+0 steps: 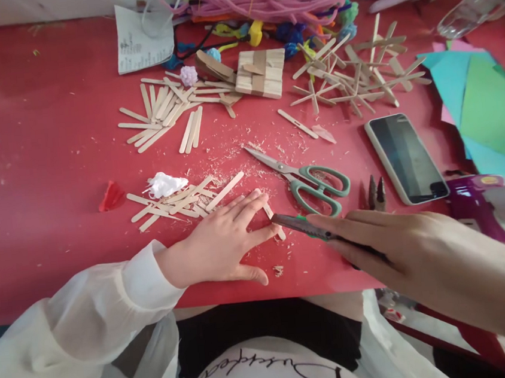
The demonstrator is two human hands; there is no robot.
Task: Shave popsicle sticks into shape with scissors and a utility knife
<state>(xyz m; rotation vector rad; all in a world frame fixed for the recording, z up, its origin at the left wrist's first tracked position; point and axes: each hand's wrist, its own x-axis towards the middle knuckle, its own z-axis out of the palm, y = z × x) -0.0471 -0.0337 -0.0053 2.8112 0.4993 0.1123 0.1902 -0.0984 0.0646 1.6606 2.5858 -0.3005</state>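
My left hand (222,240) lies flat on the red table with its fingers spread. Its fingertips press down on a wooden craft stick (280,232), partly covered by the fingers. My right hand (375,242) is closed around a knife (299,225) with a dark blade, partly toothed along one edge. The knife tip touches or nearly touches the stick beside my left index finger. Two dark, pointed metal tips (376,193) stick out behind my right hand; I cannot tell whether they belong to the same tool. Green-handled scissors (298,175) lie open just beyond the hands.
Loose craft sticks (161,111), a bound stick bundle (274,72) and crossed stick pieces (353,76) lie farther back. A phone (407,158) and coloured paper (491,104) are at right. Pink pipe cleaners (260,2) fill the back. Wood shavings (249,159) are scattered mid-table.
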